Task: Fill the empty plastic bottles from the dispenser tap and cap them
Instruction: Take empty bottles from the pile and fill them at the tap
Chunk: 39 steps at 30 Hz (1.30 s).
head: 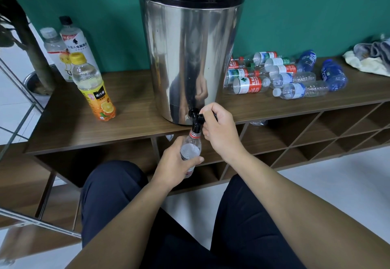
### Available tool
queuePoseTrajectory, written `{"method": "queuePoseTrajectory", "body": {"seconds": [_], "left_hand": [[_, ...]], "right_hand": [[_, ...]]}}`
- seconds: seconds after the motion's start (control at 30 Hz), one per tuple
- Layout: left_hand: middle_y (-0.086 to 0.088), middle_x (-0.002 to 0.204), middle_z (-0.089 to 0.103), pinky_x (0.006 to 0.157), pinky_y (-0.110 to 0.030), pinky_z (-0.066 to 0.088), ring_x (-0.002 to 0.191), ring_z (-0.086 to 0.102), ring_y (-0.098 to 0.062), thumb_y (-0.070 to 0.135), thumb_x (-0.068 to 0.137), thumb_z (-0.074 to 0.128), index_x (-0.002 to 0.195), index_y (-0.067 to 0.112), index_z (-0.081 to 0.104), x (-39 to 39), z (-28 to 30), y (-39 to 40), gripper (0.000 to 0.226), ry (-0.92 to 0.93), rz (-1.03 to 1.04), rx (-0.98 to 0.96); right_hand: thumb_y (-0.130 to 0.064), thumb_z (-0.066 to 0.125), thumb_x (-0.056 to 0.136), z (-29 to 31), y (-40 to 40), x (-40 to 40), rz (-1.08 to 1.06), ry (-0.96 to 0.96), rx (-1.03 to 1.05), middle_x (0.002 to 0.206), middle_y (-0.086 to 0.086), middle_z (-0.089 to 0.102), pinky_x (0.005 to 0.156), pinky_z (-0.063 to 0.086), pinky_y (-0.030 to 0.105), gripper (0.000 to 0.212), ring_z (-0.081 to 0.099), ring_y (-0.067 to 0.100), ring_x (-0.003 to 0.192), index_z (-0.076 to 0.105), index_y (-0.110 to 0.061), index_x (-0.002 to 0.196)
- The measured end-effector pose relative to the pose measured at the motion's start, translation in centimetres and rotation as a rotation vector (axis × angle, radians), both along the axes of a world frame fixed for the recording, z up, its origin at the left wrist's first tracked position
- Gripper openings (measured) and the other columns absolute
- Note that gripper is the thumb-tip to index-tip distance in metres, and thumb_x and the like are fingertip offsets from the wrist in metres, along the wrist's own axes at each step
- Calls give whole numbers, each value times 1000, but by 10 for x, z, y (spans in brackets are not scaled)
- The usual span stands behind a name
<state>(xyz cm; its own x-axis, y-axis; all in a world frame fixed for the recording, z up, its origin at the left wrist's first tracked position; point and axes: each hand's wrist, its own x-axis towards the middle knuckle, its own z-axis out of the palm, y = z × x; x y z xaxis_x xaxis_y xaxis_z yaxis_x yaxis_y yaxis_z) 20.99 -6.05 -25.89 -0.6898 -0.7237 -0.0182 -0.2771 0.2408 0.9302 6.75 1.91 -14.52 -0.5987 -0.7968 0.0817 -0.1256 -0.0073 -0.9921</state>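
Note:
A tall steel dispenser [190, 58] stands on the wooden shelf top [135, 108], its black tap [196, 120] hanging over the front edge. My right hand [219, 129] grips the tap's black lever. My left hand [176, 163] holds a clear plastic bottle [191, 148] upright with its uncapped mouth right under the spout; water shows inside its upper part. Several empty bottles [274, 77] with red, white and blue labels lie in a pile right of the dispenser.
Three capped bottles stand left of the dispenser, the nearest an orange juice bottle [92, 87] with a yellow cap. A bundle of cloth [371, 58] lies at the far right. Open cubbies [316, 133] run below the top. My knees are in front.

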Motion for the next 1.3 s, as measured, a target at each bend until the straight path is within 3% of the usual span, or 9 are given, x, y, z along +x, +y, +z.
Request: {"method": "queuePoseTrajectory", "body": {"seconds": [0.4, 0.63, 0.8, 1.13, 1.3], "left_hand": [[18, 123, 75, 91, -15, 50, 114, 68, 8, 36, 89, 95, 143, 39, 61, 0, 3, 1, 64, -6, -3, -12], [14, 119, 76, 102, -33, 60, 111, 72, -2, 36, 87, 97, 136, 42, 63, -1, -1, 0, 60, 9, 11, -16], [19, 122, 74, 103, -30, 59, 114, 70, 3, 37, 88, 96, 139, 42, 61, 0, 0, 0, 62, 1, -2, -19], [19, 125, 75, 109, -39, 60, 118, 70, 0, 41, 87, 95, 142, 42, 61, 1, 0, -1, 64, -5, -5, -17], [20, 124, 74, 106, -35, 59, 116, 69, 3, 40, 87, 95, 142, 42, 61, 1, 1, 0, 65, -14, 0, -22]], "right_hand": [[-23, 53, 114, -2, -1, 0, -12, -7, -2, 62, -16, 51, 56, 36, 26, 37, 45, 7, 58, 64, -36, 81], [-21, 53, 115, -2, -1, 0, -17, -12, 1, 62, -17, 51, 55, 37, 23, 31, 45, 6, 57, 64, -27, 87], [-23, 53, 115, -2, -1, 0, -10, -12, 1, 63, -15, 51, 56, 38, 25, 30, 45, 8, 58, 64, -27, 87], [-22, 53, 115, -1, -1, 0, -5, -8, 4, 64, -15, 53, 57, 39, 24, 29, 47, 7, 59, 64, -27, 89], [-24, 53, 115, -2, -1, -1, -9, 1, 6, 65, -15, 54, 56, 40, 23, 28, 48, 7, 60, 65, -27, 90]]}}
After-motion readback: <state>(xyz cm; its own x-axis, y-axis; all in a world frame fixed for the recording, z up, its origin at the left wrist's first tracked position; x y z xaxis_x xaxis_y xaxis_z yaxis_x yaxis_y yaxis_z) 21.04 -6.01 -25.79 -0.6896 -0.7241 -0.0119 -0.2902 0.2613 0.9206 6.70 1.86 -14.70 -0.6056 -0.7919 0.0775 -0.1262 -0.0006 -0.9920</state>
